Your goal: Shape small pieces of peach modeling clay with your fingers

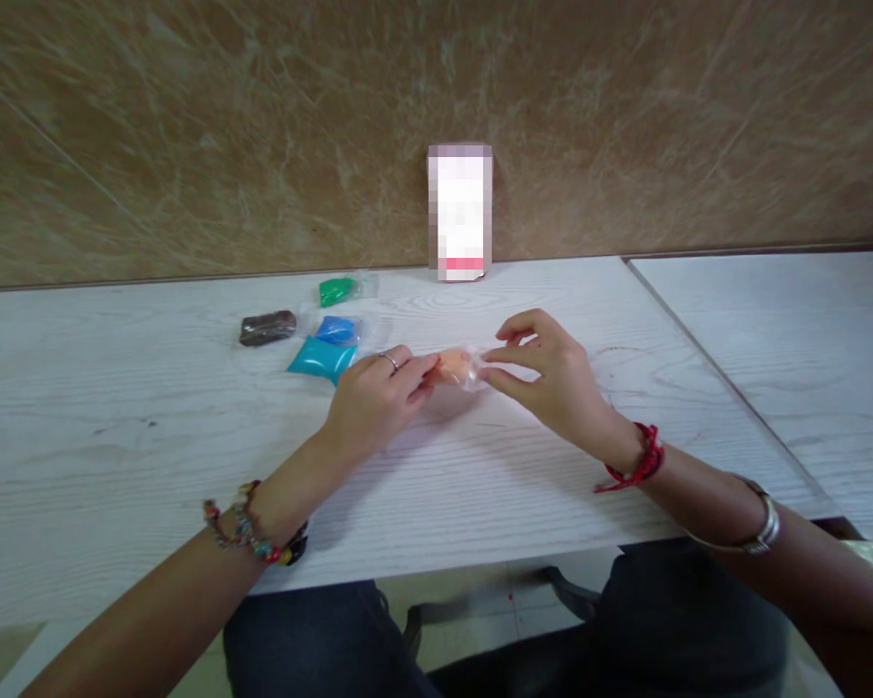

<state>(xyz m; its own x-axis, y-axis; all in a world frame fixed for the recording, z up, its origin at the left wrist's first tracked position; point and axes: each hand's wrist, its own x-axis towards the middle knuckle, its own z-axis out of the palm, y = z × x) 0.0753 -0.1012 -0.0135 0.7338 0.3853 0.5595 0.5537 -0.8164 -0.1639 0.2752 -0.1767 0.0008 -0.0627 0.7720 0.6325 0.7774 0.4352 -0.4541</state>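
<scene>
Between my two hands is a small clear plastic packet [457, 367] with soft-looking orange stuff inside, just above the white tabletop. My left hand [378, 393] grips its left end with thumb and fingers pressed together. At the packet's right end, my right hand [553, 373] pinches the clear plastic between thumb and forefinger, its other fingers curled above. Close behind my left hand lie a turquoise packet [321, 360] and a blue packet [336, 331], the two touching. A brown packet [268, 328] and a green packet [337, 291] lie farther to the left and back.
A phone with a blurred bright screen [462, 213] leans upright against the brown marbled wall [262, 126]. The white wood-grain table [152, 436] has a seam running diagonally on the right. My legs [320, 640] are below its front edge.
</scene>
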